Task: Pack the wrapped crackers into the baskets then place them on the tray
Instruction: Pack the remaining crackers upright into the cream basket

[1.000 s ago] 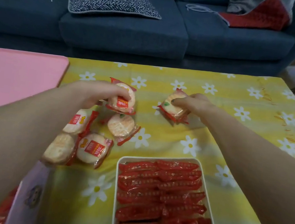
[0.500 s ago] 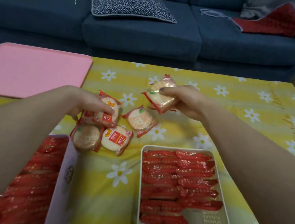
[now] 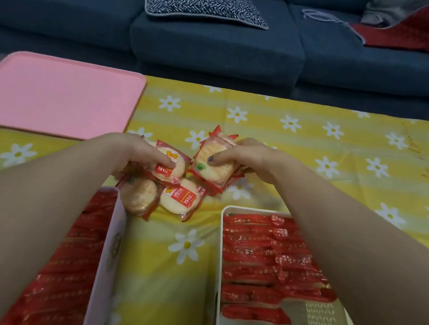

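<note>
1. Change: over the last second both hands pulled back toward the body, each bringing a cracker pack from the far cloth in to the loose pile between the baskets.
2. Left hand (image 3: 137, 155): fingers curled on a pack (image 3: 170, 167), held just over two loose packs (image 3: 158, 200).
3. Right hand (image 3: 247, 158): clamped on what looks like a small stack of packs (image 3: 214, 166), tilted, touching the left one's pack. Hands now nearly together.
4. White basket (image 3: 221, 246): rows of packs on edge, near end unfilled. Pink basket (image 3: 111, 244): full as far as I can see; the left arm hides much of it.
5. Tray (image 3: 52, 95): far left, no baskets on it.
6. Read: stragglers gathered, packing nearly done. Likely next: drop held packs into the white basket's gap.
</note>
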{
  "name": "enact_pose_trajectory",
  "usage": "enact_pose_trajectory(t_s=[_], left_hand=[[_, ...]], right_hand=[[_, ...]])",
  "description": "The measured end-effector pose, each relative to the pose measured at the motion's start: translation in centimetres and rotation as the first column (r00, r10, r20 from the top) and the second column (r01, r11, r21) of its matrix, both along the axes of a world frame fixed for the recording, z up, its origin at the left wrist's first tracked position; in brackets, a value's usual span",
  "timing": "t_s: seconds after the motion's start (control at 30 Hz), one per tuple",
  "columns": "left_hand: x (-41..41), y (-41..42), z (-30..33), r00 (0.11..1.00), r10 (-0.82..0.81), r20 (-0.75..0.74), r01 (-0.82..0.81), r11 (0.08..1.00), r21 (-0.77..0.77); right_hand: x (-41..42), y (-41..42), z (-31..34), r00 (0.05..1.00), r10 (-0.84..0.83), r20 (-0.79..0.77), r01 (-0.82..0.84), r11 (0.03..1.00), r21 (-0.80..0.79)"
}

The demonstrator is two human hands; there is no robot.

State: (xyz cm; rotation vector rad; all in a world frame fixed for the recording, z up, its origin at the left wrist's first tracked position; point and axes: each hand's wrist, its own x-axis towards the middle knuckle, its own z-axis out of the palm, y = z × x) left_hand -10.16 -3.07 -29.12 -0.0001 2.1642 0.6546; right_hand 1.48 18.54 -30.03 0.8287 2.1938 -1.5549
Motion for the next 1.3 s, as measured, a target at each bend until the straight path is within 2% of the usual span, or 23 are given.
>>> enact_pose_trajectory(t_s=[0.1,0.2,0.27,0.4,0.47,0.53,0.63,0.73,0.9,1.03,1.3], left_hand=[[-0.1,-0.1,-0.2,0.997,0.049,0.057,-0.053,0.996,0.074],[-0.4,-0.4,0.0,0.999,0.015,0.04,-0.019,0.995,0.095],[-0.2,-0.6,0.7,0.996,-0.011,0.084,0.001,0.992,0.128],[-0.4,-1.6,3.0,0.97,-0.119,0.211,0.068,0.969,0.236],[-1.1,-2.4,3.9,0.956,-0.199,0.217,0.155,0.967,0.204],[-1.4,-2.9,4.5,0.934,-0.266,0.238,0.242,0.962,0.122],[-1.0,-3.4,5.0,0.882,-0.351,0.314,0.372,0.928,-0.005],[-0.2,-3.6,4.7,0.857,-0.377,0.351,0.426,0.902,-0.073],[0.3,-3.5,3.7,0.867,-0.289,0.405,0.32,0.948,-0.009],[0.7,-3.6,2.8,0.892,-0.219,0.394,0.202,0.976,0.085],[0.1,-4.0,1.7,0.929,-0.137,0.344,0.028,0.953,0.303]], right_hand=[[0.4,0.1,0.3,0.999,-0.034,-0.013,0.034,0.998,-0.058],[1.1,0.2,0.7,0.996,-0.084,-0.02,0.079,0.981,-0.175],[1.4,0.5,0.8,0.991,-0.133,-0.023,0.122,0.955,-0.269],[1.8,1.0,1.6,0.968,-0.244,-0.062,0.196,0.886,-0.42],[2.0,1.3,2.2,0.965,-0.256,-0.051,0.2,0.853,-0.483],[2.0,1.0,2.7,0.987,-0.159,0.0,0.137,0.851,-0.507],[1.8,-1.0,3.0,0.997,0.03,0.068,0.004,0.889,-0.457],[1.4,-2.8,3.1,0.988,0.092,0.12,-0.037,0.916,-0.401],[0.5,-3.9,2.7,0.974,0.136,0.183,-0.059,0.926,-0.373],[0.5,-4.3,2.0,0.969,0.13,0.212,-0.035,0.916,-0.401],[1.4,-4.4,2.2,0.983,0.022,0.184,0.08,0.843,-0.532]])
